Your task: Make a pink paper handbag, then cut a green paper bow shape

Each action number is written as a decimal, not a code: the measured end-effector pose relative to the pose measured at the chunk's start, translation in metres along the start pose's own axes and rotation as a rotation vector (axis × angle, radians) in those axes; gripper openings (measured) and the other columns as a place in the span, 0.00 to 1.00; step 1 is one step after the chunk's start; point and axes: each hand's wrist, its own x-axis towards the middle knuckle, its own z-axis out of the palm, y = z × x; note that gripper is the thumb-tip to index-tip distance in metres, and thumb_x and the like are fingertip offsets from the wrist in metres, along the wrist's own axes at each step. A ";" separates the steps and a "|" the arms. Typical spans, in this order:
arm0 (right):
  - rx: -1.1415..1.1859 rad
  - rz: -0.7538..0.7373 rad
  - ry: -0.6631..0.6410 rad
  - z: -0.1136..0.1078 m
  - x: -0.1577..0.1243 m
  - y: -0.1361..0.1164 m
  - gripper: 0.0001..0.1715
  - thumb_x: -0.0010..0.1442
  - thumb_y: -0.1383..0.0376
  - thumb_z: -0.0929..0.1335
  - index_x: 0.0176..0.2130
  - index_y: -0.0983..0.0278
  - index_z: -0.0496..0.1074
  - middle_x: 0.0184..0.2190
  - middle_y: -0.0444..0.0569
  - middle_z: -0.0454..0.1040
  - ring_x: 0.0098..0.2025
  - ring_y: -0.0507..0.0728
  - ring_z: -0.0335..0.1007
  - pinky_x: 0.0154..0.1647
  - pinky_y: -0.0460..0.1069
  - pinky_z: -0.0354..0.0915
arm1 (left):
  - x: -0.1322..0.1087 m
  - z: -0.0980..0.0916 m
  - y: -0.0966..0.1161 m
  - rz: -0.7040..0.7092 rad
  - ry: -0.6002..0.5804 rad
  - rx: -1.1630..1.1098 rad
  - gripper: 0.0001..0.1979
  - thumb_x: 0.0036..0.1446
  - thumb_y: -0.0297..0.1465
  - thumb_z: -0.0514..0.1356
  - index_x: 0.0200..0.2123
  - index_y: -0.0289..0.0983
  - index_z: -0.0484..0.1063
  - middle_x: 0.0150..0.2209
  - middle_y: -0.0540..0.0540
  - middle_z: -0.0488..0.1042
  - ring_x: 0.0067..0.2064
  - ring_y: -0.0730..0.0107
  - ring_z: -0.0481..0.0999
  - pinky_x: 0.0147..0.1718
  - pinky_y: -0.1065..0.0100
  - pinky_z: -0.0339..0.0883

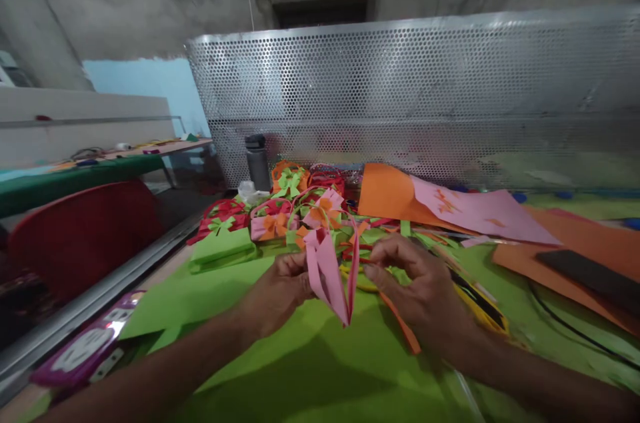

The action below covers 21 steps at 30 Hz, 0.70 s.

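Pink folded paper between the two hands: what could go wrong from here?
1. The left hand pinches the pink folded paper only near its top; the thin side strip at the right hand might crease or tear if pulled.
2. An orange strip lies under the right hand and could snag or get crushed.

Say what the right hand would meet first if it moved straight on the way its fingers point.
Probably the folded pink paper shape, just left of the right hand: its fingers point left toward it. The left hand lies beyond. Depth is unclear.
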 end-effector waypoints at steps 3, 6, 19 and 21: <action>0.119 0.162 -0.033 0.006 -0.002 0.000 0.13 0.53 0.61 0.68 0.39 0.61 0.65 0.40 0.49 0.70 0.43 0.57 0.66 0.45 0.54 0.63 | 0.000 -0.003 -0.006 -0.054 -0.050 -0.081 0.13 0.41 0.36 0.68 0.30 0.35 0.77 0.27 0.48 0.76 0.28 0.73 0.72 0.32 0.70 0.66; 0.391 0.340 -0.114 0.013 -0.002 0.004 0.39 0.46 0.58 0.73 0.54 0.60 0.57 0.54 0.55 0.63 0.55 0.60 0.59 0.55 0.58 0.57 | -0.001 -0.003 -0.010 -0.025 -0.133 -0.034 0.09 0.46 0.34 0.66 0.30 0.35 0.77 0.27 0.48 0.76 0.27 0.74 0.71 0.32 0.71 0.66; 0.858 0.283 -0.324 0.016 0.002 0.001 0.20 0.48 0.55 0.71 0.41 0.57 0.69 0.39 0.46 0.74 0.43 0.56 0.71 0.49 0.56 0.65 | -0.003 0.010 -0.003 -0.032 -0.298 0.190 0.13 0.47 0.38 0.64 0.31 0.33 0.77 0.28 0.45 0.75 0.29 0.71 0.70 0.32 0.71 0.63; 0.844 0.272 -0.353 0.014 0.003 0.003 0.19 0.49 0.56 0.71 0.41 0.57 0.69 0.39 0.47 0.73 0.43 0.56 0.70 0.49 0.56 0.64 | -0.003 0.010 -0.003 -0.039 -0.275 0.185 0.13 0.46 0.38 0.65 0.31 0.33 0.77 0.28 0.45 0.75 0.29 0.72 0.70 0.31 0.71 0.63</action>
